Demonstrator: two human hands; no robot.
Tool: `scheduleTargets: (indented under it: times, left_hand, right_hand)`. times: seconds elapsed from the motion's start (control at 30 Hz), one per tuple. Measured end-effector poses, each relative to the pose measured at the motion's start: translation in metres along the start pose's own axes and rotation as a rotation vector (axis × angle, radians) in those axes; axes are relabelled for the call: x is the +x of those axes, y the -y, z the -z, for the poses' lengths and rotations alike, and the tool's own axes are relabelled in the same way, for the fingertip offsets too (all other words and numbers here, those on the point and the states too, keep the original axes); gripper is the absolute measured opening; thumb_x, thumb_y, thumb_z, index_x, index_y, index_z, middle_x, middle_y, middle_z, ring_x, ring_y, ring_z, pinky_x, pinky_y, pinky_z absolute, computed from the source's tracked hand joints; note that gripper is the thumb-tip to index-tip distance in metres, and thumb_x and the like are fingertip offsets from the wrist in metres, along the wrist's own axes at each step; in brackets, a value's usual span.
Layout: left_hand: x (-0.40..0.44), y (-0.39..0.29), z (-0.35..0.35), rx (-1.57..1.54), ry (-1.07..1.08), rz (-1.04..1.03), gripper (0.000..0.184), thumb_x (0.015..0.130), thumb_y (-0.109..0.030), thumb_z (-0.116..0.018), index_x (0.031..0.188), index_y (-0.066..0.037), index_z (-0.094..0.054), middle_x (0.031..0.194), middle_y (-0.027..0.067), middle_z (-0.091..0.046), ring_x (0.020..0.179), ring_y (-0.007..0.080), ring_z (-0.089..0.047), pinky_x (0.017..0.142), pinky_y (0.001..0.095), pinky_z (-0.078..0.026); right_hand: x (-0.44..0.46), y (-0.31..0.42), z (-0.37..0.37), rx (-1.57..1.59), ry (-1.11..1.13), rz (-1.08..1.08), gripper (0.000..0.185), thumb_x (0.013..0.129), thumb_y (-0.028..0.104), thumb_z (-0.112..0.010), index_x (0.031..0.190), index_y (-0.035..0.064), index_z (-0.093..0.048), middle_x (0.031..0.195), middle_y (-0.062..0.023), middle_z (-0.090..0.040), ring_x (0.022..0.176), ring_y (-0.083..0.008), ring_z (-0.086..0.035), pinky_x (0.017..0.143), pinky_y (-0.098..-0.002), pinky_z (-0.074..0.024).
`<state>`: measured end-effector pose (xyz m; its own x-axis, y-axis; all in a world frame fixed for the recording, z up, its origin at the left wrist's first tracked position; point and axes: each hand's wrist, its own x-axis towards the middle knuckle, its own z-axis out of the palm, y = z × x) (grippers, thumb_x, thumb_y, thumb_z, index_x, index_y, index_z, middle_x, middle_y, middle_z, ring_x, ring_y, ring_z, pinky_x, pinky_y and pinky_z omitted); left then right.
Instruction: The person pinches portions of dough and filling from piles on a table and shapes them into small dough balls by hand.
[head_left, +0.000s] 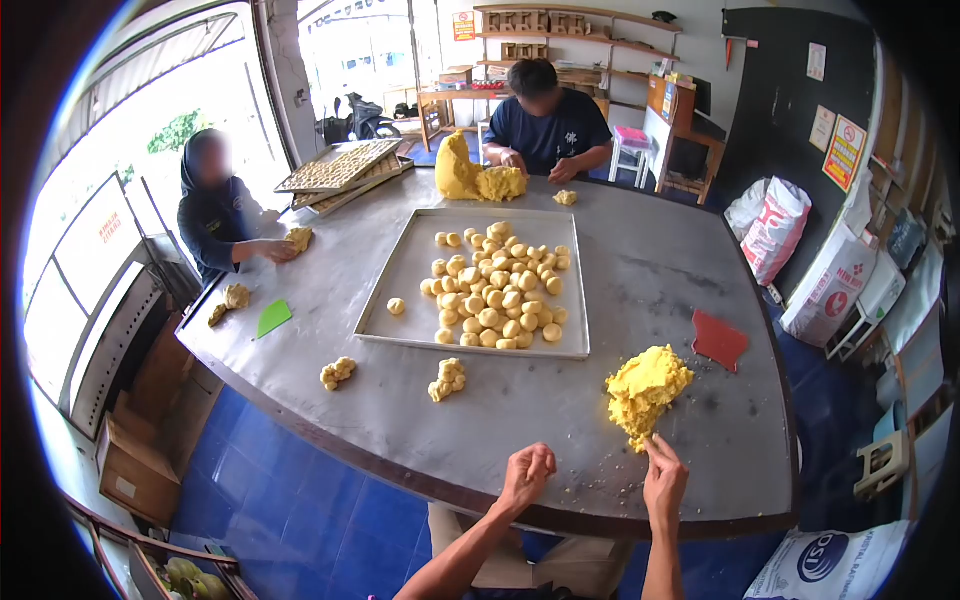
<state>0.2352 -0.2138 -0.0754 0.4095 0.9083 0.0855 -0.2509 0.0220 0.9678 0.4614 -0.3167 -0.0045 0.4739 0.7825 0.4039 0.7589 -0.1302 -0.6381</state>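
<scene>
A crumbly yellow mound (645,388) lies on the metal table (420,425) at the right. Its lower tip is touched by the fingers of my right hand (664,482), which are pinched together; whether a bit of the mound is between them is too small to tell. My left hand (528,474) is curled closed over the table's front edge, left of the mound, and anything inside it is hidden. Many round dough balls (500,290) fill a large square tray (400,340) beyond my hands. Two lumpy dough clusters (447,380) (338,373) rest in front of the tray.
A red scraper (718,341) lies right of the mound, a green scraper (273,318) at the left. Across the table one person (550,130) sits by a big yellow block (457,170); another person (212,210) handles dough at the left. Stacked trays (340,167) stand at the back left.
</scene>
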Motion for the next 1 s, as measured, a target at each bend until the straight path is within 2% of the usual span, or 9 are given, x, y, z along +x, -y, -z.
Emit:
scheduleTargets:
  times: [0.07, 0.17, 0.33, 0.63, 0.73, 0.83, 0.87, 0.97, 1.0]
  left_hand:
    - [0.0, -0.018, -0.005, -0.083, -0.006, 0.016, 0.036, 0.108, -0.038, -0.049, 0.113, -0.004, -0.057, 0.082, 0.0012, -0.055, 0.067, 0.0098, -0.047, 0.063, 0.0244, -0.042]
    - [0.006, -0.024, -0.021, 0.259, -0.141, -0.302, 0.034, 0.107, -0.038, -0.049, 0.11, -0.005, -0.054, 0.082, 0.0, -0.051, 0.068, 0.0101, -0.048, 0.064, 0.0239, -0.043]
    - [0.008, -0.013, -0.005, 0.004, 0.009, 0.113, 0.026, 0.11, -0.028, -0.045, 0.11, -0.004, -0.058, 0.072, -0.0042, -0.04, 0.066, 0.0066, -0.039, 0.059, 0.0239, -0.036]
    - [0.008, -0.028, -0.009, 0.255, 0.05, 0.021, 0.038, 0.11, -0.036, -0.042, 0.106, -0.003, -0.06, 0.086, 0.0015, -0.058, 0.075, 0.0099, -0.052, 0.068, 0.0291, -0.046]
    - [0.008, -0.019, -0.001, 0.312, 0.136, 0.09, 0.032, 0.109, -0.031, -0.045, 0.105, -0.003, -0.059, 0.094, 0.0076, -0.06, 0.08, 0.0177, -0.057, 0.073, 0.0324, -0.047]
    - [0.01, -0.023, 0.001, 0.624, 0.242, -0.153, 0.025, 0.106, -0.026, -0.05, 0.103, -0.002, -0.059, 0.096, 0.0129, -0.059, 0.088, 0.0291, -0.057, 0.082, 0.0377, -0.047]
    - [0.014, -0.02, 0.002, 0.736, 0.248, -0.436, 0.02, 0.101, -0.022, -0.055, 0.107, -0.003, -0.061, 0.094, 0.0159, -0.057, 0.096, 0.0367, -0.054, 0.09, 0.0421, -0.044]
    - [0.012, -0.041, 0.007, 1.001, 0.209, -0.496, 0.02, 0.099, -0.022, -0.059, 0.11, -0.005, -0.064, 0.097, 0.0166, -0.059, 0.1, 0.0358, -0.053, 0.094, 0.0428, -0.044]
    - [0.01, -0.062, 0.004, 0.931, 0.178, -0.324, 0.02, 0.098, -0.02, -0.061, 0.111, -0.006, -0.067, 0.105, 0.0166, -0.063, 0.105, 0.0361, -0.057, 0.093, 0.0434, -0.047]
  right_hand:
    - [-0.011, -0.004, -0.008, 0.021, 0.0, -0.137, 0.034, 0.09, -0.003, -0.061, 0.123, -0.0028, -0.067, 0.124, -0.0261, -0.066, 0.111, -0.0409, -0.066, 0.093, -0.0418, -0.0545]
    - [-0.023, -0.013, -0.014, 0.009, -0.006, -0.12, 0.043, 0.088, -0.007, -0.054, 0.131, -0.0071, -0.06, 0.127, -0.0282, -0.064, 0.117, -0.042, -0.063, 0.099, -0.0444, -0.0514]
    - [-0.033, -0.02, -0.021, 0.022, -0.077, -0.059, 0.044, 0.087, -0.01, -0.05, 0.13, -0.0054, -0.062, 0.132, -0.0254, -0.062, 0.119, -0.041, -0.062, 0.097, -0.042, -0.0534]
    - [-0.031, -0.017, -0.02, 0.039, -0.121, -0.047, 0.036, 0.09, -0.004, -0.056, 0.125, -0.0057, -0.064, 0.128, -0.0243, -0.065, 0.116, -0.0402, -0.063, 0.098, -0.0426, -0.0517]
    - [-0.033, -0.018, -0.021, 0.047, -0.122, -0.048, 0.037, 0.089, -0.004, -0.057, 0.125, -0.0068, -0.063, 0.127, -0.025, -0.064, 0.115, -0.0414, -0.063, 0.098, -0.0432, -0.0517]
    - [-0.031, -0.014, -0.019, 0.05, -0.112, -0.059, 0.037, 0.089, -0.004, -0.057, 0.125, -0.0072, -0.063, 0.126, -0.025, -0.064, 0.114, -0.0419, -0.063, 0.097, -0.0436, -0.0517]
    - [-0.031, -0.014, -0.018, 0.05, -0.105, -0.066, 0.037, 0.089, -0.004, -0.057, 0.125, -0.0071, -0.063, 0.126, -0.0249, -0.064, 0.114, -0.0418, -0.063, 0.097, -0.0437, -0.0516]
    - [-0.031, -0.016, -0.017, 0.043, -0.093, -0.045, 0.038, 0.089, -0.004, -0.057, 0.127, -0.0061, -0.063, 0.127, -0.0237, -0.064, 0.116, -0.0407, -0.062, 0.099, -0.0436, -0.0506]
    - [-0.031, -0.016, -0.017, 0.032, -0.099, -0.04, 0.037, 0.09, -0.004, -0.057, 0.126, -0.0062, -0.063, 0.126, -0.0239, -0.064, 0.115, -0.0407, -0.062, 0.098, -0.0434, -0.0509]
